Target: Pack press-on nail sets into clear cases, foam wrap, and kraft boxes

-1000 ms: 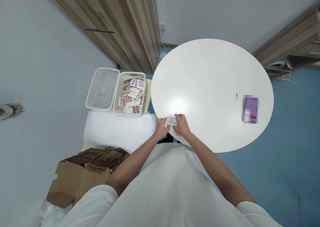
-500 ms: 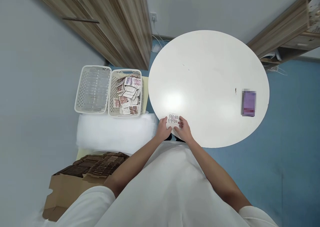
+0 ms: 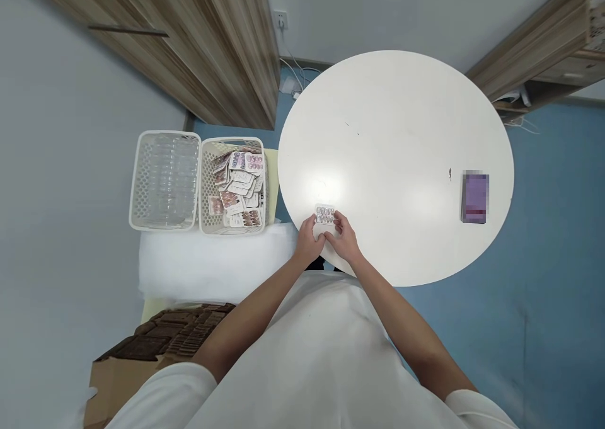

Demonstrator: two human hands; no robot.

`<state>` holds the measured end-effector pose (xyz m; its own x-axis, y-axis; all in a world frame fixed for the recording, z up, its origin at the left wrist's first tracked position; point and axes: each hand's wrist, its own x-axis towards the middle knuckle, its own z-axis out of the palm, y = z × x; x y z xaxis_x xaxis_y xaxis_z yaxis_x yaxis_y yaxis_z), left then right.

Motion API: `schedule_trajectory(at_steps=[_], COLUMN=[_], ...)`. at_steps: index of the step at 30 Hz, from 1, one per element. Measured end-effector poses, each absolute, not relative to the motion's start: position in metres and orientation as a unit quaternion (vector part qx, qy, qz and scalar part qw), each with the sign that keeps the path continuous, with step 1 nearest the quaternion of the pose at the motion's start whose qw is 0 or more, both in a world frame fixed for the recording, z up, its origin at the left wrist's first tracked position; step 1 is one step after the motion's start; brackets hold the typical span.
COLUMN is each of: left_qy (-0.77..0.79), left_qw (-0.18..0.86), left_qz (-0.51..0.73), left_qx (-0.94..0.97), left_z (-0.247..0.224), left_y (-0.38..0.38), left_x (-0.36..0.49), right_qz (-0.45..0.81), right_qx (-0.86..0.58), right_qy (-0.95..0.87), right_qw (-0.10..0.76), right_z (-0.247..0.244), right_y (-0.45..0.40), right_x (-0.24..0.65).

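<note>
A small card of press-on nails (image 3: 325,214), with two rows of shiny pale nails, is at the near left edge of the white table. My left hand (image 3: 309,240) grips its left side, thumb toward the lower edge. On the right side, the curled fingers of my right hand (image 3: 345,237) hold the same card, with the thumb at its near edge. Both thumbs come close together below the card. Whether the card rests on the tabletop or is slightly lifted, I cannot tell.
A white basket (image 3: 203,183) of nail cards stands left of the table (image 3: 392,133), beside another basket (image 3: 135,183) of clear plastic trays. White wrapping sheets (image 3: 212,262) and a carton (image 3: 113,385) of brown packs lie nearer. A purple stack (image 3: 475,197) sits at the table's right.
The card has moved slightly away from my body, with both hands still around it. My viewpoint has shifted a little; the baskets and the purple stack stay in place.
</note>
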<state>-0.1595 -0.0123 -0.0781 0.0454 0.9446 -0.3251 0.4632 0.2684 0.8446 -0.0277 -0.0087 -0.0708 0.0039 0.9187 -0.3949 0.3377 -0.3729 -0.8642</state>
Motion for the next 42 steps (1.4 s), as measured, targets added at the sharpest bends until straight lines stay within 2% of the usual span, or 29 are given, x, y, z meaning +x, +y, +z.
schedule_trajectory(at_steps=[23,27,30,33,42], left_qy=[0.674,0.672,0.652,0.635,0.63], left_qw=[0.426,0.368,0.327,0.32,0.315], left_qz=[0.273,0.251,0.219,0.187,0.218], left_qx=[0.538,0.592,0.648,0.678,0.676], left_z=[-0.077,-0.076,-0.074,-0.073,-0.073], left_y=[0.014,0.023,0.026,0.024,0.021], left_x=[-0.173,-0.181,-0.19,-0.195,-0.195], right_qz=[0.553,0.464,0.351,0.304,0.271], right_qx=[-0.601,-0.615,-0.609,-0.58,-0.58], right_qy=[-0.496,-0.592,-0.695,-0.751,-0.765], right_qw=[0.294,0.238,0.15,0.081,0.076], right_z=[-0.076,-0.075,-0.07,-0.068,-0.064], right_y=[0.022,0.034,0.042,0.045,0.046], right_x=[-0.041,-0.036,-0.033,-0.033,-0.036])
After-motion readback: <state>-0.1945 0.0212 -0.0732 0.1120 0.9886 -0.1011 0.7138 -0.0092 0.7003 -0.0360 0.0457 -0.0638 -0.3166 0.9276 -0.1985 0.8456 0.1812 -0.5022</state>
